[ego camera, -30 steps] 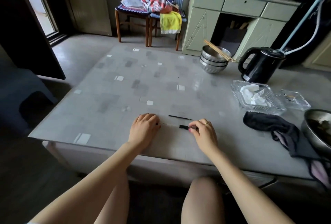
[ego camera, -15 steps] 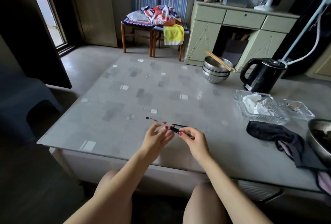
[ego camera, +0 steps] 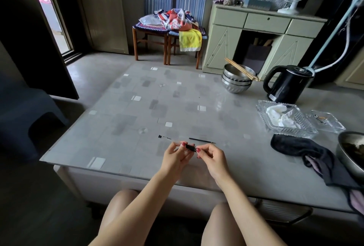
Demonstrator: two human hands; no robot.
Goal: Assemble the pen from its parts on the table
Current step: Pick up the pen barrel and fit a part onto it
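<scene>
My two hands meet just above the near part of the grey table. Between their fingertips is a short black pen piece: my left hand pinches its left end and my right hand pinches its right end. A clear pen barrel with a black end cap pokes out to the upper left of my left hand; whether that hand holds it I cannot tell. A thin black refill lies flat on the table just beyond my right hand.
To the right lie a dark cloth, a glass tray with tissue, a smaller glass dish and a metal bowl. Further back stand a black kettle and stacked steel bowls with chopsticks.
Both hands have lifted off the table and come together, carrying the short black piece up. The thin refill stays on the table. The camera has tilted up a little.
</scene>
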